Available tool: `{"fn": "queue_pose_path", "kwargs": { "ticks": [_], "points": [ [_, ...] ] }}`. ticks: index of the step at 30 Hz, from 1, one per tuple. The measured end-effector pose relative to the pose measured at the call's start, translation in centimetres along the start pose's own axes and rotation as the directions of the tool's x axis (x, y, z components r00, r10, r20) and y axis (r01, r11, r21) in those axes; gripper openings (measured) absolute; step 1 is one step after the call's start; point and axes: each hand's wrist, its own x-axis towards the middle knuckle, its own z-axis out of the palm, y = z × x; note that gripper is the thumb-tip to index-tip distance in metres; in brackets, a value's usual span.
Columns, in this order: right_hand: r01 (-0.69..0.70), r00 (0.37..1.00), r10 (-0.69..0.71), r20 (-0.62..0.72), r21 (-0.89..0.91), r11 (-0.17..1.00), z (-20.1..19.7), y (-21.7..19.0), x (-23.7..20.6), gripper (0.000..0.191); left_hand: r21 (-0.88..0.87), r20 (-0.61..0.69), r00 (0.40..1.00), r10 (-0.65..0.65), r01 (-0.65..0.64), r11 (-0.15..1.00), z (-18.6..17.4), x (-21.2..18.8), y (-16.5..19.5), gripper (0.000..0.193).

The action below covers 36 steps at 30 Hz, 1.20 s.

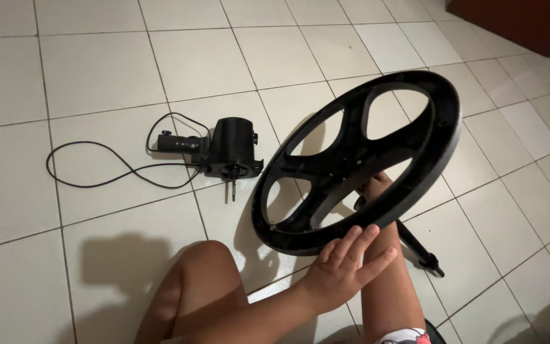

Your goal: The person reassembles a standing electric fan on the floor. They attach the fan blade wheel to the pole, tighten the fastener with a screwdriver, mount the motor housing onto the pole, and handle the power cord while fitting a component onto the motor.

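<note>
A black round base (415,159) with spokes and open cut-outs is tilted up off the tiled floor. My left hand (345,264) lies flat against its lower rim, fingers spread and not curled around it. My right hand (375,186) reaches up behind the base and shows through a cut-out, its fingers gripping near the hub. A thin black rod (420,250) sticks out below the base towards the floor on the right.
A black motor housing (232,150) with a short shaft and a handle lies on the floor to the left, its black cable (90,167) looped beside it. My bare knee (202,280) is at the bottom. A dark wooden piece of furniture (523,22) stands at the top right.
</note>
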Motion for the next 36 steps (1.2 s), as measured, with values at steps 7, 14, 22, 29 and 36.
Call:
{"fn": "queue_pose_path", "kwargs": {
  "ticks": [7,14,22,29,36],
  "points": [
    [-0.008,0.999,-0.003,-0.052,-0.209,0.978,0.6,-2.9,-2.8,0.023,0.048,0.042,0.999,0.009,-0.011,0.999,-0.6,-0.3,-0.1,0.062],
    [0.074,0.996,-0.076,0.053,0.044,0.996,1.2,-1.8,-2.0,0.027,0.111,0.062,0.997,0.039,-0.046,0.993,-0.3,-0.3,-0.6,0.058],
    [0.116,0.986,-0.138,0.095,0.203,0.972,1.3,0.9,0.6,0.034,0.155,0.043,0.998,0.043,-0.049,0.987,-0.3,-0.4,-0.8,0.052],
    [0.127,0.976,-0.188,0.106,0.419,0.899,2.3,0.6,0.2,0.022,0.132,-0.001,1.0,0.022,-0.022,0.991,0.1,0.6,-1.2,0.047],
    [0.019,0.99,0.005,-0.139,0.168,0.986,3.4,-0.9,-1.5,0.027,0.188,0.053,0.999,0.01,-0.02,0.982,-0.5,1.3,-1.7,0.052]
  ]
}}
